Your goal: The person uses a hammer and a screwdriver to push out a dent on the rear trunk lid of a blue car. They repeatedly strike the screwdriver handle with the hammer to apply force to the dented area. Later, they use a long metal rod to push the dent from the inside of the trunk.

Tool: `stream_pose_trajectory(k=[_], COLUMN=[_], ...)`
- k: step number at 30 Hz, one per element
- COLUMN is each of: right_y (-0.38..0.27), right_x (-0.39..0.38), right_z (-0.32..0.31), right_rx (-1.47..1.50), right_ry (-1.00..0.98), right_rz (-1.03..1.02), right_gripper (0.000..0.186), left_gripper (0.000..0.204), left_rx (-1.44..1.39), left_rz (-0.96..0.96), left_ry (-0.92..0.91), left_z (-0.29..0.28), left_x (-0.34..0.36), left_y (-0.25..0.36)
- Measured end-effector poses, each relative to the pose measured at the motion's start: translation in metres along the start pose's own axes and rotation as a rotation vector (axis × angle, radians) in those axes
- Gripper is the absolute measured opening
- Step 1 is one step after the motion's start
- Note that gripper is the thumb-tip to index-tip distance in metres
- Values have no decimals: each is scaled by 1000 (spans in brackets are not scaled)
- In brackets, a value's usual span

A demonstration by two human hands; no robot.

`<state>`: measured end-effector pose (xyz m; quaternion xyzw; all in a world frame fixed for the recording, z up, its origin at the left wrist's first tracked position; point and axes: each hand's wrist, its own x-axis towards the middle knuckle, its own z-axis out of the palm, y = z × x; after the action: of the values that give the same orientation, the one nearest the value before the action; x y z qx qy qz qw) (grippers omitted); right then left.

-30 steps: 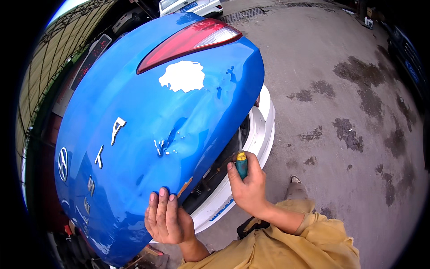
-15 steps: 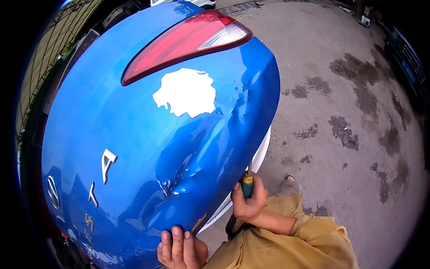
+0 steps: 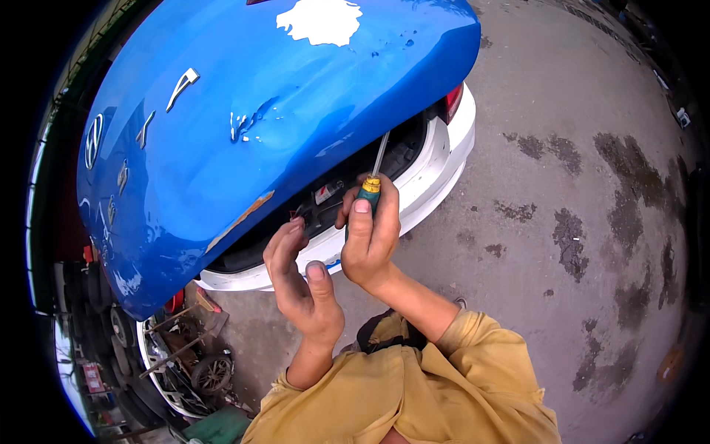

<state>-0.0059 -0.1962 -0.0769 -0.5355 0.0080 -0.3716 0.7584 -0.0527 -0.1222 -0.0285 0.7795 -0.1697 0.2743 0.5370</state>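
My right hand [image 3: 371,237] is closed round the green and yellow handle of a screwdriver [image 3: 371,186]. Its metal shaft points up toward the lower edge of a dented blue trunk lid [image 3: 244,66]; where the tip ends is hidden under that edge. My left hand [image 3: 299,285] is open in the air to the left, thumb and fingers apart, below the lid's edge and touching nothing. The lid has a bare white patch [image 3: 322,21] near the top, creased dents [image 3: 251,122] with chipped paint, and a scraped brownish strip [image 3: 242,220] along its edge.
Under the raised lid is the dark trunk opening, bordered by a white rear bumper [image 3: 444,166]. Stacked tires [image 3: 89,311] and scrap parts with a small wheel [image 3: 212,374] are at lower left. Stained concrete floor [image 3: 510,244] spreads to the right.
The lid stands higher in view, exposing the trunk opening and bumper. My left hand has come off the lid's edge and opened. My right hand still grips the screwdriver, now further left and higher.
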Motion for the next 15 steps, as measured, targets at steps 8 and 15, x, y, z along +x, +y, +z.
stream_pose_trajectory(k=[8,15], right_y=[-12,-8], right_x=[31,55], right_z=[8,21], right_rx=[247,563], right_ry=[-105,103], right_rz=[-100,-152], right_gripper=[47,31], left_gripper=[45,57], left_rx=[409,275], left_rz=[-121,-83], left_ry=[-73,103], left_z=[69,74], left_x=[41,62], left_y=[41,24])
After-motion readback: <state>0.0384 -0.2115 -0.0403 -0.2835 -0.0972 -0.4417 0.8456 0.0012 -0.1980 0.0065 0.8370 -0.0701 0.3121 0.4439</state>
